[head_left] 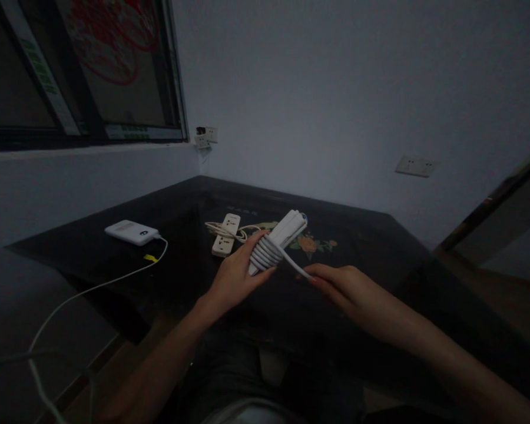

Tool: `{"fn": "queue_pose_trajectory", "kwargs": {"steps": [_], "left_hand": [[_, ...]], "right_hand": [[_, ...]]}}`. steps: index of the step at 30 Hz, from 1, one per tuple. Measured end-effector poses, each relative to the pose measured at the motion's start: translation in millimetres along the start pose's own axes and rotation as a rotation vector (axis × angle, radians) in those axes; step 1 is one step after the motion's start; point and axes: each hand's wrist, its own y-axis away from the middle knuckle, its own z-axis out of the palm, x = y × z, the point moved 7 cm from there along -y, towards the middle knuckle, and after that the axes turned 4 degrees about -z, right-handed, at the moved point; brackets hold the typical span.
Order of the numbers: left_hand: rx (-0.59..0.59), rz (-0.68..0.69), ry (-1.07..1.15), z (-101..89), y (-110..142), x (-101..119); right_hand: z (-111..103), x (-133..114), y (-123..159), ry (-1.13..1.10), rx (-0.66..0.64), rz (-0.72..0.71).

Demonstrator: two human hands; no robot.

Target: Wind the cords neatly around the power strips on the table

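Note:
My left hand point(241, 268) is closed around a white power strip point(290, 227), held tilted above the dark table. Several turns of its white cord point(265, 254) are wound about the strip's near part. From these coils the cord runs taut down to the right. There my right hand point(335, 285) pinches it between thumb and fingers. Behind my left hand lies a second power strip point(226, 234), cream-coloured, with a thin cord looped around its middle. The underside of the held strip is hidden.
A white power bank point(131, 232) sits at the table's left, its cable point(88, 290) trailing over the edge toward me. The black table point(362, 235) has a printed flower pattern and meets the wall behind. Wall sockets point(416, 166) are at the right, and a window is at the upper left.

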Motion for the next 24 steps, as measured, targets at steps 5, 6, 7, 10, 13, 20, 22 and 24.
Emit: {"fn": "queue_pose_trajectory", "kwargs": {"steps": [5, 6, 7, 10, 13, 20, 22, 24], "left_hand": [[0.016, 0.04, 0.162, -2.1, 1, 7], [0.026, 0.04, 0.197, -3.1, 0, 8], [0.041, 0.037, 0.231, -4.7, 0, 8], [0.101, 0.01, 0.357, -12.0, -3, 3], [0.128, -0.03, 0.492, -17.3, -5, -5], [0.043, -0.113, 0.678, -8.3, -3, -16], [0.0, -0.184, 0.8, -0.8, 1, -17], [-0.07, -0.277, 0.947, 9.3, 6, -15]], "right_hand": [[35, 24, 2, -0.666, -0.244, 0.153], [41, 25, 4, -0.752, -0.273, 0.158], [47, 26, 5, -0.819, -0.295, 0.158], [61, 28, 12, -0.926, -0.333, 0.158], [65, 31, 17, -0.925, -0.302, 0.186], [23, 52, 15, -0.729, 0.042, 0.199], [17, 59, 13, -0.701, 0.084, 0.198], [19, 64, 10, -0.699, 0.047, 0.198]]}}
